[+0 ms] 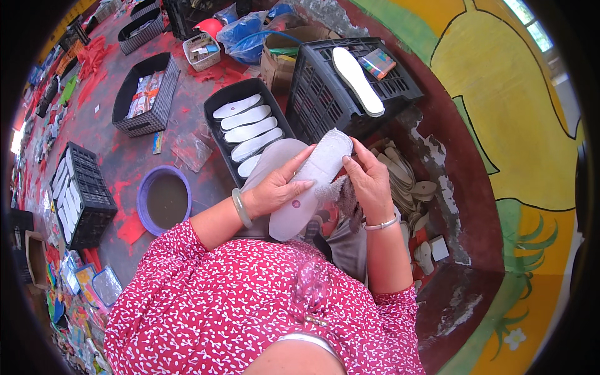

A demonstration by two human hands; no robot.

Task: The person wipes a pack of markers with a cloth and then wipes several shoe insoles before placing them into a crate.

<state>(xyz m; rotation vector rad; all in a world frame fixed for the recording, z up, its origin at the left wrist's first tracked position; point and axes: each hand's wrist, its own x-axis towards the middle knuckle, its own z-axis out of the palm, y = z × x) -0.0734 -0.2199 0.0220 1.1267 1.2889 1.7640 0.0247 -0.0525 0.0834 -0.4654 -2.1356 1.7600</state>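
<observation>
A pale white insole (304, 203) with a small red round mark is held over my lap, slanting up and to the right. My left hand (279, 187) grips its left edge, the thumb lying across the top face. At the insole's upper right edge, the fingers of my right hand (370, 184) are closed on it. A damp-looking grey-brown cloth (344, 199) hangs beneath my right hand, against the insole; whether those fingers also hold it I cannot tell. Beyond my left hand, several white insoles (247, 117) lie side by side in a black basket (211, 122).
One white insole (356, 81) rests on an upturned dark crate (312, 81). A purple basin (144, 203) of murky water stands at the left, near a black crate (103, 215) of insoles. Loose insoles (400, 172) pile up beside the painted wall (500, 119) on the right.
</observation>
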